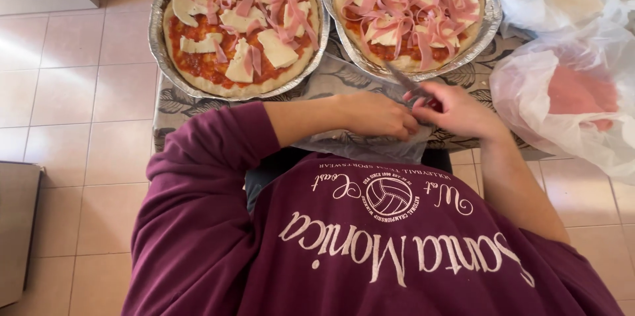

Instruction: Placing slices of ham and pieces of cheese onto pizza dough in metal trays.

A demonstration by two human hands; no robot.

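My right hand [460,112] grips a knife [405,81] whose blade points up and left, toward the rim of the right foil tray [491,15]. My left hand [376,115] lies just beside it with fingers curled down on a clear plastic wrapper [370,146] at the table's near edge; whatever is under those fingers is hidden. The right pizza [410,5] is thickly covered with pink ham strips. In the left foil tray [159,31], the left pizza [241,25] shows tomato sauce, white cheese slices and fewer ham strips.
Clear plastic bags [562,91] with pink sliced ham lie at the right. A leaf-patterned cloth [175,107] covers the small table. Beige floor tiles [79,91] surround it, and a brown box [16,230] stands at the far left.
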